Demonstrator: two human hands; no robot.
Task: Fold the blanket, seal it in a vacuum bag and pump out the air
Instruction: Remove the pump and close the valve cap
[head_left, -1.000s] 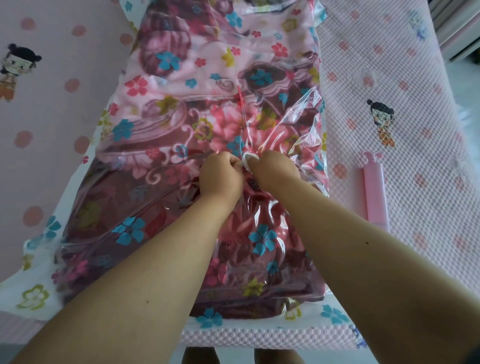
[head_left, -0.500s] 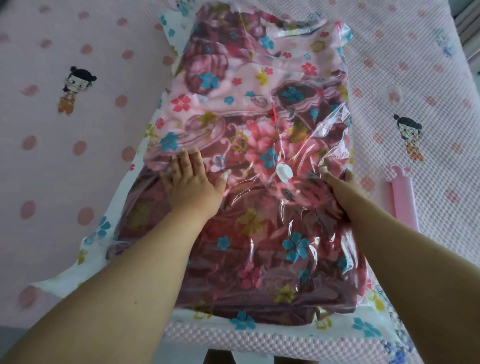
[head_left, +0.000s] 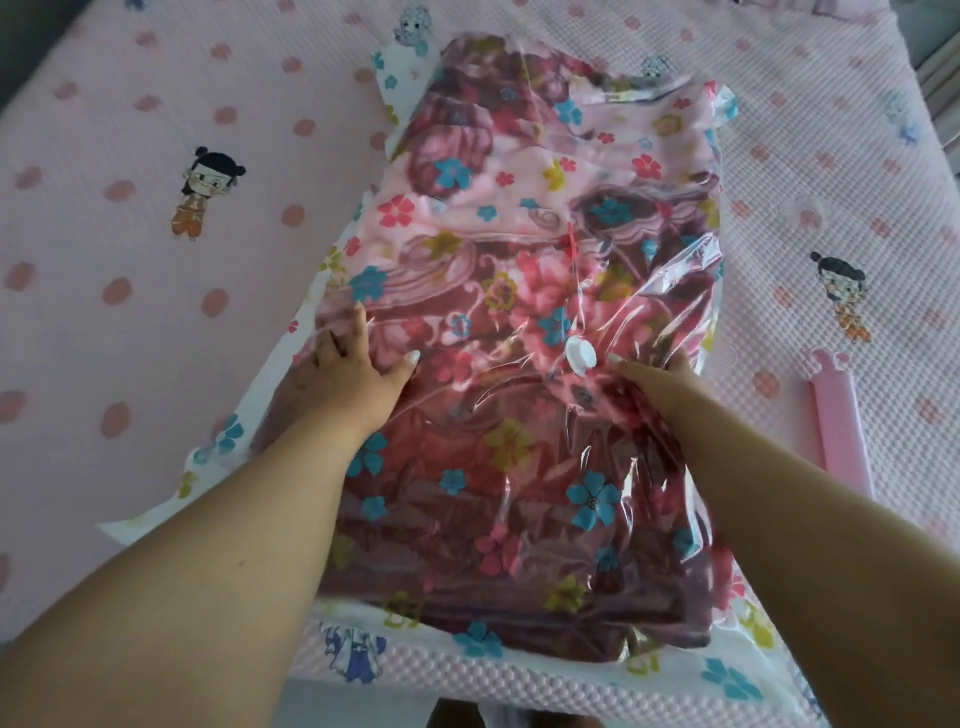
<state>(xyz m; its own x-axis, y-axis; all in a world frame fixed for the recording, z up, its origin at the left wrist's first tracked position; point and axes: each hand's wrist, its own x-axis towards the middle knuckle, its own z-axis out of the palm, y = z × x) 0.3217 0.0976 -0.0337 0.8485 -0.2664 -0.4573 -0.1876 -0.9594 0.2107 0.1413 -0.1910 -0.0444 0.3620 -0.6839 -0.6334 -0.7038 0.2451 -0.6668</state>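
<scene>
Clear flower-printed plastic vacuum bag holds folded maroon-pink floral blanket; left hand flat, fingers spread; right hand seemingly flat; white round valve between fingertips.

1. One clear plastic vacuum bag printed with small flowers.
2. One folded pink and maroon floral blanket, inside the bag.
3. One round white valve cap on the bag.
4. One long pink plastic clip on the bed.
5. One pink dotted textured bed cover.
6. Two bare hands: left hand, right hand.
7. Two dark-haired cartoon child figures printed on the cover.
</scene>
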